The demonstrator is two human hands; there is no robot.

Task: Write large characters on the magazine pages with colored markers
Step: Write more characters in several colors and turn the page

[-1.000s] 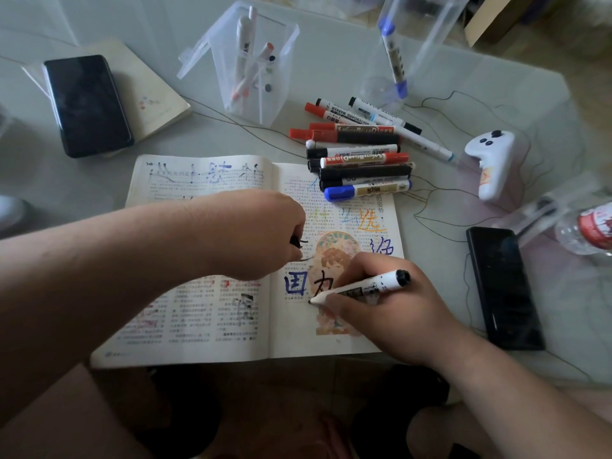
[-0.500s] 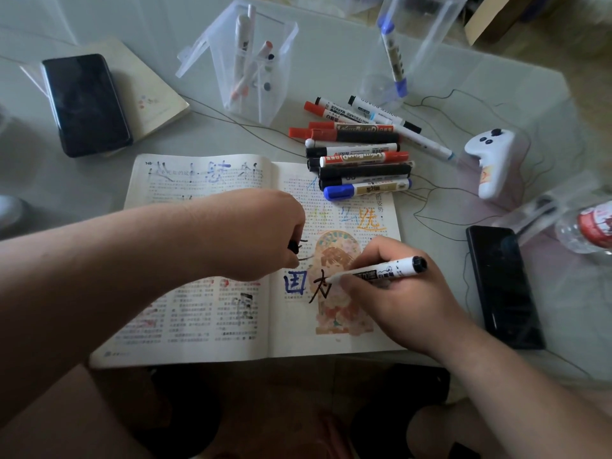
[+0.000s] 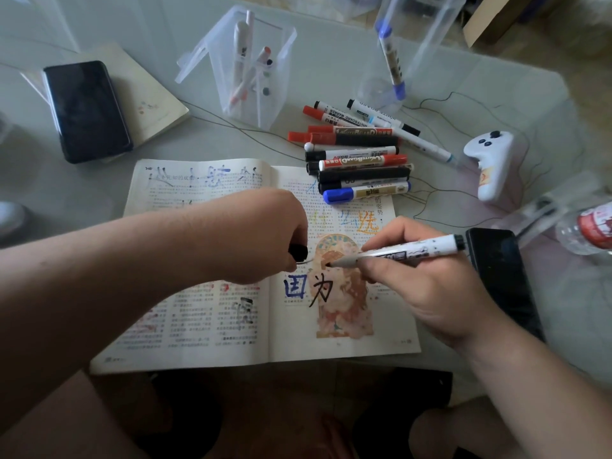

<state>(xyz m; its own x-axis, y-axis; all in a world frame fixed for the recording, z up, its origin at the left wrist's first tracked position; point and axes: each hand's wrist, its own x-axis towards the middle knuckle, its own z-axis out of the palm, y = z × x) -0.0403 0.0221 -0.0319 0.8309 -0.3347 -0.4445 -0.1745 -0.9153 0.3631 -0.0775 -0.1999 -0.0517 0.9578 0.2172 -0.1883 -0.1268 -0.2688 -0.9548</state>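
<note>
I see the magazine (image 3: 205, 326) in cream paper with fine grey print and small red patches. On its right page a blue character (image 3: 294, 286) sits beside a black character (image 3: 320, 289), with an orange character (image 3: 367, 223) higher up and a picture (image 3: 344, 313) in peach and orange tones. The marker (image 3: 414, 250) over the page is white with black print and a black end; the cap (image 3: 298, 251) is black. The pile of markers (image 3: 357, 175) shows red, black and blue caps on white and black barrels. The phone (image 3: 87, 109) is black on a cream notebook (image 3: 155, 101), the second phone (image 3: 500, 276) black too, the controller (image 3: 490, 167) white with dark buttons, the label on the bottle (image 3: 592, 226) red.
</note>
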